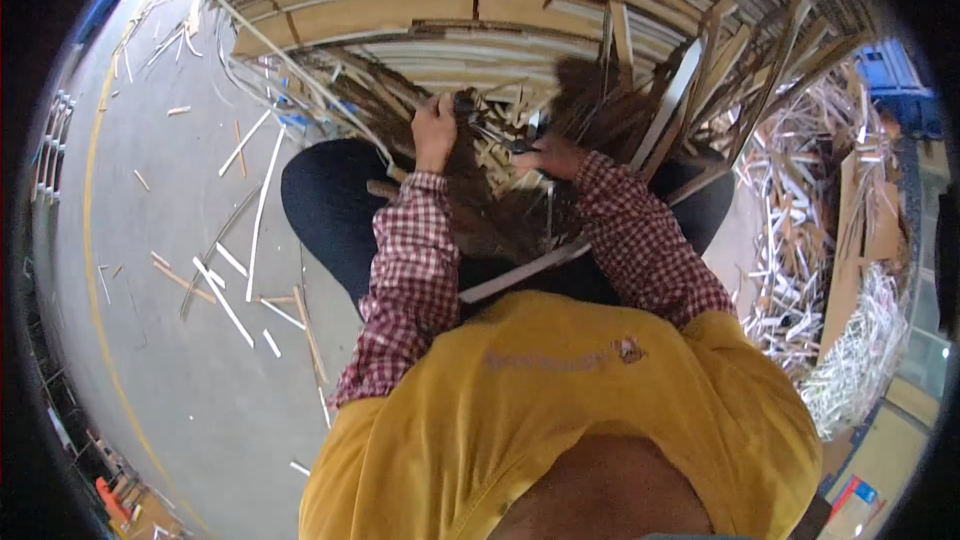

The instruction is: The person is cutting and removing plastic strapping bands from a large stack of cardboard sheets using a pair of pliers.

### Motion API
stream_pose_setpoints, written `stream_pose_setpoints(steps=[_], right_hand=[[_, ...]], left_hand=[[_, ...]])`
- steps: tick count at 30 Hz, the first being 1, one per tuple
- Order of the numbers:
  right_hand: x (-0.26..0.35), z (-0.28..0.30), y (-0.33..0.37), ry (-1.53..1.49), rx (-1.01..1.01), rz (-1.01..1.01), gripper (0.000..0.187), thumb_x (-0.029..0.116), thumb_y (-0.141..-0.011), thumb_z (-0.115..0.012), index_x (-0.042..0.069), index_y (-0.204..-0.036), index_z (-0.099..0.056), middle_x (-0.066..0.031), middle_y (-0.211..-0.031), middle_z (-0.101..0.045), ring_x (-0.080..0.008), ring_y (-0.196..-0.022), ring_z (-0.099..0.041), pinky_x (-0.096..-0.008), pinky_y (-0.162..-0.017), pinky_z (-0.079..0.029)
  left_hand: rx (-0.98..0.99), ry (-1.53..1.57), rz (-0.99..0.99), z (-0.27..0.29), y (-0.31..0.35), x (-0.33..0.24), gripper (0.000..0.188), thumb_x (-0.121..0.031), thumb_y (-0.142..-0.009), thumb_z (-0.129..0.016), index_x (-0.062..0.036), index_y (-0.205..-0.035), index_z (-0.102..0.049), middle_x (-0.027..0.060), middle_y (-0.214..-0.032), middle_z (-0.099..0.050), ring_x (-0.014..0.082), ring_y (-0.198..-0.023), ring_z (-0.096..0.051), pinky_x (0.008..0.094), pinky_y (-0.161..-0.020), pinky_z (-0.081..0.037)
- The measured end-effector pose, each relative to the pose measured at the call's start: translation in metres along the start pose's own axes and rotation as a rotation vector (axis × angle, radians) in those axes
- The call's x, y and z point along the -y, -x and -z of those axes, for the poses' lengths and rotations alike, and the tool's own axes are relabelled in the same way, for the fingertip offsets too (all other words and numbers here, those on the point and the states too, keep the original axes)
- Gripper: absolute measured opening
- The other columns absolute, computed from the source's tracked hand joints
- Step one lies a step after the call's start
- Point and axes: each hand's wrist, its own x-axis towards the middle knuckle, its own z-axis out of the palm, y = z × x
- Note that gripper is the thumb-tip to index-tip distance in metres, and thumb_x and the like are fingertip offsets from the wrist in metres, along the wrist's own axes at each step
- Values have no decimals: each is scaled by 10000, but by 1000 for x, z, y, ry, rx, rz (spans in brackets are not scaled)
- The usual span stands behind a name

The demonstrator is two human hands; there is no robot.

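Observation:
My left hand (434, 132) is closed at the near side of a big stack of cardboard (375, 23), beside a small dark thing whose kind I cannot make out. To its right, my right hand (556, 156) is closed round a dark-handled tool (524, 145); blur hides what kind it is. Cut cardboard scraps (492, 162) lie heaped between and below both hands. A long pale strip (525, 272) rests across my lap under my forearms. Brown layered strips stand close on either side of the hands.
White and brown strips (232, 305) lie scattered on the grey floor (160, 240) at left, inside a yellow line. Tall cardboard strips (680, 90) lean at the right of the stack. Farther right is a large heap of paper and cardboard waste (790, 220), with a blue bin (888, 70) behind it.

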Motion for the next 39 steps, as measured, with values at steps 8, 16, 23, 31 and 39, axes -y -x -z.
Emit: stream_pose_setpoints(steps=[8,16,23,31,39], right_hand=[[61,45,-43,-331,-308,31,283,341,-803,-550,84,-738,-649,-43,-573,-515,-160,-510,-462,-275,-610,-402],[0,-48,41,-115,-150,-164,363,376,-799,-557,30,-893,-615,-72,-786,-566,-159,-695,-515,-325,-732,-414],[15,19,19,-37,-189,215,343,341,-795,-562,16,-713,-637,-65,-671,-589,-169,-632,-539,-314,-658,-421],[67,31,-58,-345,-418,78,415,416,-757,-578,8,-686,-604,-54,-630,-556,-113,-550,-502,-273,-513,-393],[74,19,-65,-542,-517,59,419,375,-789,-542,-16,-638,-532,-57,-555,-460,-140,-494,-437,-315,-446,-336]], left_hand=[[-234,81,-216,6,2,0,374,-301,-896,-391,26,-871,-570,118,-606,-520,254,-502,-406,395,-512,-346],[-108,334,-146,2,2,-13,343,-278,-899,-416,25,-920,-575,116,-723,-568,202,-644,-508,352,-605,-399],[66,459,-107,-7,-5,-9,375,-312,-898,-416,9,-1057,-524,143,-1016,-550,226,-914,-514,343,-784,-396],[303,434,-308,-14,8,-34,498,-425,-891,-359,-64,-1228,-417,164,-1247,-409,286,-1144,-396,341,-944,-314],[199,360,-346,-18,9,-33,511,-433,-887,-358,-54,-1224,-421,166,-1247,-400,287,-1146,-392,344,-939,-327]])
